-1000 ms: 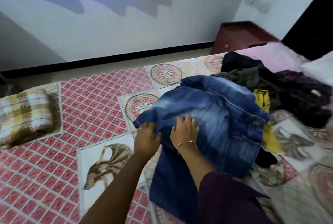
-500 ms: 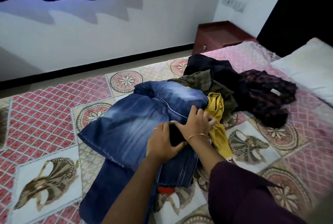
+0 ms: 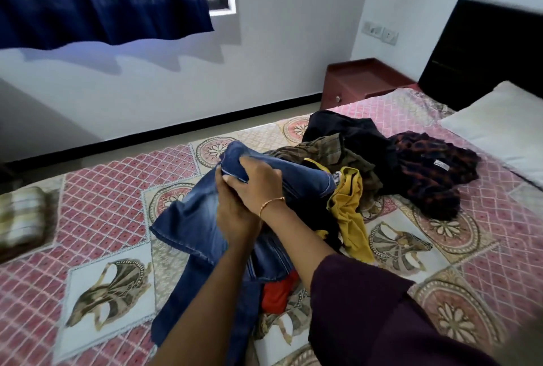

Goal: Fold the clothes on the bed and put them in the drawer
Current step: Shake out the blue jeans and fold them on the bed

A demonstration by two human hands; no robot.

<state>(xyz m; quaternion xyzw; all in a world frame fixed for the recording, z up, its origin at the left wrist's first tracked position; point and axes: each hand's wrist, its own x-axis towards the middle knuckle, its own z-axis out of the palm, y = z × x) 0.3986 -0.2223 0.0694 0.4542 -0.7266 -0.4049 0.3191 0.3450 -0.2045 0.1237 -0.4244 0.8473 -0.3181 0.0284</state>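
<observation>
Both hands, right hand [image 3: 258, 180] and left hand [image 3: 235, 215], are being clamped together on the jeans [image 3: 194, 218] (mid-fold); flattening is being called for next.

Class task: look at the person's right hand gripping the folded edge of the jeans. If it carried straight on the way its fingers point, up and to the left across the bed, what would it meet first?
Probably only the bedspread beyond the jeans; nothing else lies in the right hand's line, though depth is unclear.
</observation>
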